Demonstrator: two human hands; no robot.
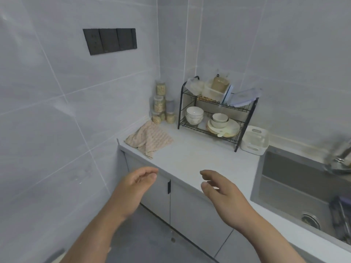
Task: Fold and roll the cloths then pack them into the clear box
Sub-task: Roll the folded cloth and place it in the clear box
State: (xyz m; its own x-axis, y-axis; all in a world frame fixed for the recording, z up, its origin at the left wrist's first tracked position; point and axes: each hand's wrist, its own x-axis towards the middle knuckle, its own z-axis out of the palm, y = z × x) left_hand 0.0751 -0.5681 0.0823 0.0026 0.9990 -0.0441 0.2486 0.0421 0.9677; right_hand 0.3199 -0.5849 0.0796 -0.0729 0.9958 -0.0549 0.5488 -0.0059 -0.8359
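A heap of beige waffle-patterned cloths (pixel 149 138) lies crumpled at the far left corner of the white countertop (pixel 190 158), one corner drooping toward the front edge. My left hand (pixel 137 184) hovers in front of the counter edge, fingers loosely curled and apart, holding nothing. My right hand (pixel 220 188) hangs over the counter's front edge, fingers spread, also holding nothing. Both hands are well short of the cloths. A clear plastic box (pixel 214 92) with a jar inside sits on the top shelf of the dish rack; a clear lid (pixel 245 96) leans beside it.
A black two-tier dish rack (pixel 216 118) with bowls and plates stands at the back. Stacked jars (pixel 161 107) fill the corner behind the cloths. A white basket (pixel 254 140) sits beside the rack. A grey sink (pixel 296 188) is at the right. Cabinet doors (pixel 182 205) are below.
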